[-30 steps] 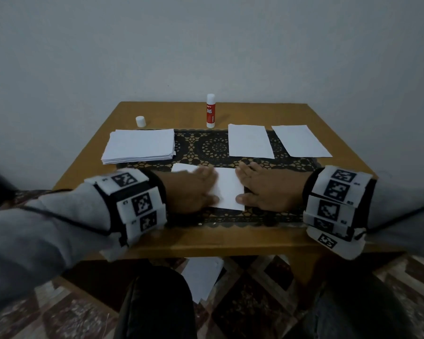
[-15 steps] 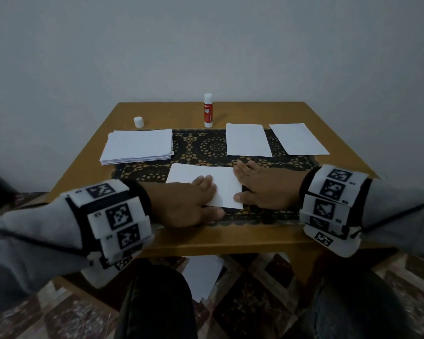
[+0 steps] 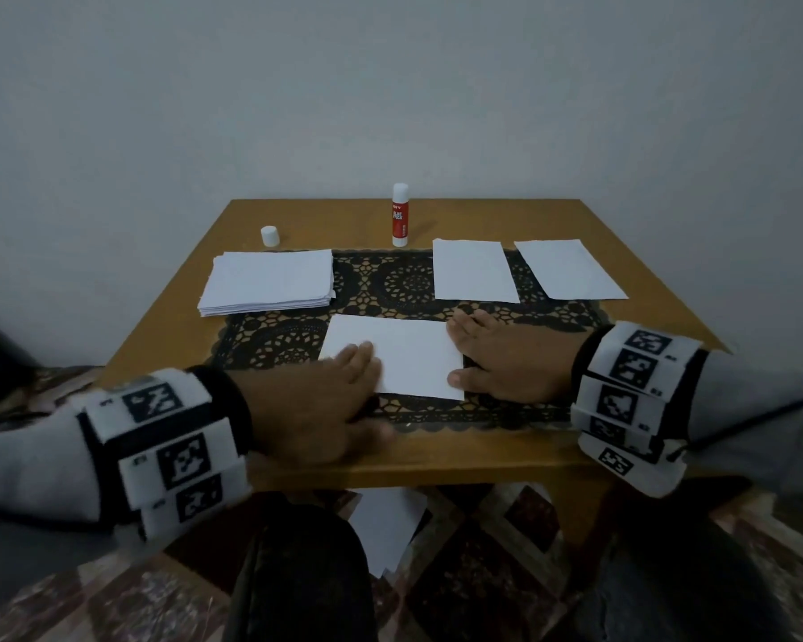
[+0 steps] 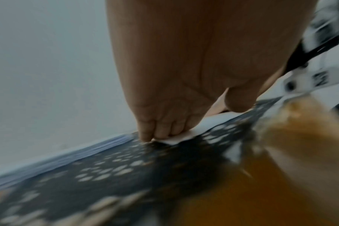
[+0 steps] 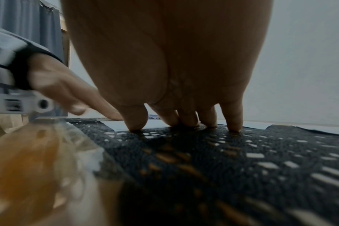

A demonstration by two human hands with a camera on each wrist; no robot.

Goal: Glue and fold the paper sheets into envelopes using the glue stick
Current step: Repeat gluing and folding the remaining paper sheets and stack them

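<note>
White folded sheet (image 3: 409, 354) lies on lace mat (image 3: 390, 284) — left hand (image 3: 316, 400) (fingers together) and right hand (image 3: 506, 359), fingers spread, press it flat.

A square wooden bench (image 3: 640, 252) stands against a pale wall, a black lace mat (image 3: 390, 284) spread across its middle. A capless glue stick (image 3: 400, 215) stands upright on the bare wood near the far edge, its white cap (image 3: 270, 235) well to the left. Loose paper sheets (image 3: 385, 525) lie on the patterned floor (image 3: 483, 586) beneath.
</note>
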